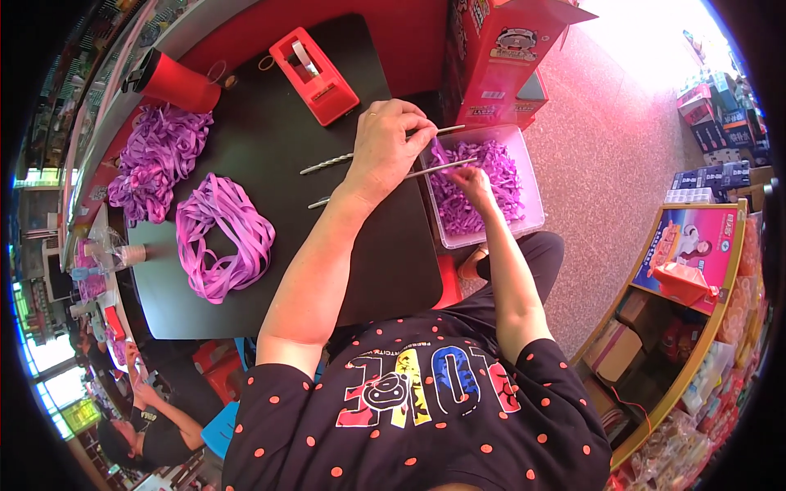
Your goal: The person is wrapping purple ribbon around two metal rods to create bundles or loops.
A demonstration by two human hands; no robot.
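My left hand (383, 147) reaches over the table's right side, its thumb and fingers pinched on the upper end of a short purple ribbon (440, 155). Just to the right, my right hand (475, 186) is closed at the lower end of that ribbon, beside a rod's tip. Two thin metal rods with twisted left ends, a far rod (327, 163) and a near rod (434, 168), stick out past the table edge; my left hand and wrist cover their middles. Below my hands stands a clear plastic tub (534, 184) full of purple ribbon pieces (499, 176).
The black table (303, 262) carries a looped ribbon coil (260, 233), a ribbon heap (164, 151), a red tape dispenser (332, 98) and a red cup (180, 79). Red cartons (491, 74) stand beyond the tub. Another person's hands (146, 395) are at lower left.
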